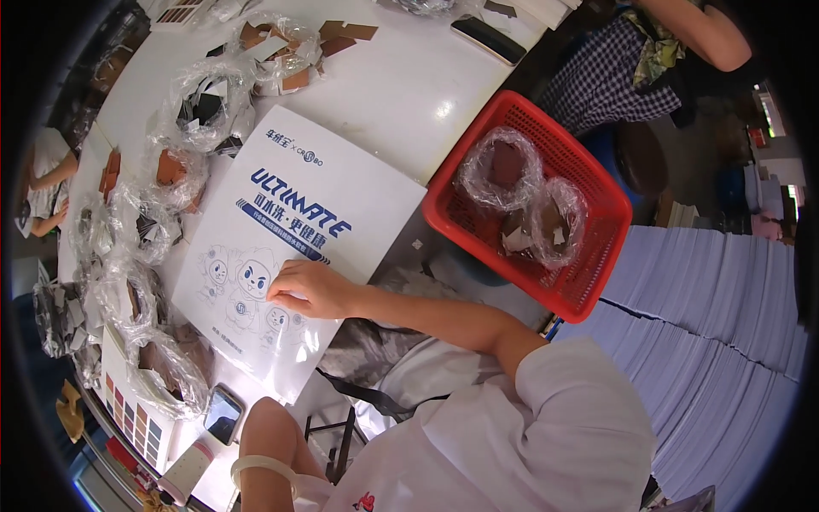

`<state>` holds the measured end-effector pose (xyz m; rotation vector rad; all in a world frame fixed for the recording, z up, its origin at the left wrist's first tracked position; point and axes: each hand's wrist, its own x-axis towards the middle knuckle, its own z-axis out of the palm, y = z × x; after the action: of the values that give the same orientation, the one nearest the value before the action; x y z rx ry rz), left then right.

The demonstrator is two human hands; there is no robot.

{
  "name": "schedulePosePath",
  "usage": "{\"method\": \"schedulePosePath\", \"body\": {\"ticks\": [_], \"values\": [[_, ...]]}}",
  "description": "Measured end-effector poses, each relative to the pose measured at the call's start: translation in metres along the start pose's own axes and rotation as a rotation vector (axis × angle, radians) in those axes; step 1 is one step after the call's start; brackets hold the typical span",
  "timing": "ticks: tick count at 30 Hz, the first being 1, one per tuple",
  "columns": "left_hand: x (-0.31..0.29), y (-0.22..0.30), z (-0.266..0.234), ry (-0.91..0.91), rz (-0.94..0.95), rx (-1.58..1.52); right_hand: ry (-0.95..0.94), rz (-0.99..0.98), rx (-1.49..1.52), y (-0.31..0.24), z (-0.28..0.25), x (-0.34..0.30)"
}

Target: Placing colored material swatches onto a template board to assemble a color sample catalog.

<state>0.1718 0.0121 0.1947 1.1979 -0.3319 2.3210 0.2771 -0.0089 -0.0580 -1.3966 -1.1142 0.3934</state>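
Observation:
A large flat white printed sheet or bag (337,205), glossy at its lower edge, lies at a slant on the table. It bears blue lettering and line drawings of cartoon animals. My right hand (311,288) is over the drawings with its fingers curled together. What they hold, if anything, is hidden. At the lower left my left hand (269,420) is bent down beyond a pale bangle, below the sheet's near corner. Its fingers are out of sight. Close by it lies a phone (223,414).
Clear plastic bags of cut swatches (205,107) line the white table's (401,72) left side. A red basket (525,294) with two such bags stands right. Stacked white sheets (708,307) fill the far right. A dark case (488,40) lies at the back; another person (597,77) is behind it.

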Motion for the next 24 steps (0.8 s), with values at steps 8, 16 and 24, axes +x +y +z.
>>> {"method": "schedulePosePath", "body": {"ticks": [8, 16, 24], "values": [[-0.006, -0.001, -0.017, -0.058, -0.078, 0.123, 0.023, 0.010, 0.023, 0.001, 0.002, 0.000], [-0.006, 0.002, -0.041, -0.117, -0.146, 0.260, 0.003, -0.022, -0.025, 0.007, 0.002, 0.000], [-0.020, 0.013, -0.045, -0.171, -0.232, 0.337, 0.022, -0.021, 0.010, 0.003, 0.000, 0.002]]}}
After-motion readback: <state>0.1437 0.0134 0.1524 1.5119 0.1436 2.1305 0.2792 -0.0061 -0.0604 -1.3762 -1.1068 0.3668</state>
